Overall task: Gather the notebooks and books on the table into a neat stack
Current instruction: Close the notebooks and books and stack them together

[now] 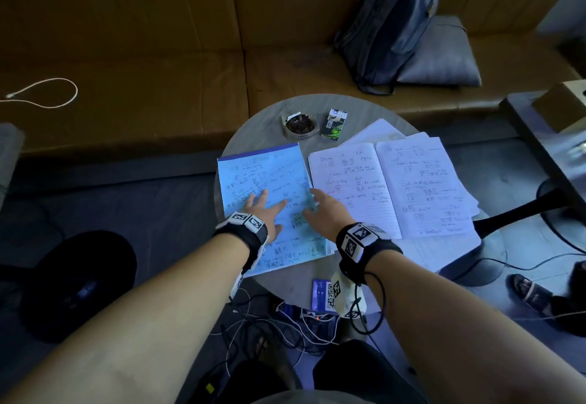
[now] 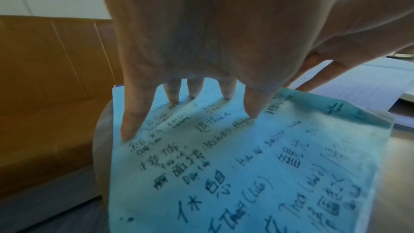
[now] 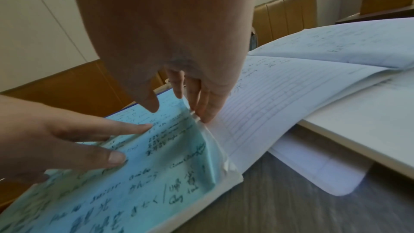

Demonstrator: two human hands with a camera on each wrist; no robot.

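Observation:
A blue notepad (image 1: 269, 200) covered in handwriting lies on the left of the round grey table (image 1: 253, 124). My left hand (image 1: 266, 210) rests flat on it with its fingers spread, and the fingertips (image 2: 227, 93) press on the page (image 2: 246, 166). My right hand (image 1: 312, 207) is at the pad's right edge. Its fingers (image 3: 206, 111) touch the raised edge of the top blue sheet (image 3: 156, 166), and the thumb hovers above the sheet. To the right an open white notebook (image 1: 390, 188) lies on more white notebooks (image 1: 444, 254).
A small bowl of dark bits (image 1: 299, 126) and a cigarette pack (image 1: 335, 124) stand at the table's far edge. A blue card (image 1: 320, 296) lies at the near edge, above tangled cables (image 1: 285, 324). Behind is a brown sofa (image 1: 142, 93) with a backpack (image 1: 390, 23) and a cushion (image 1: 444, 55).

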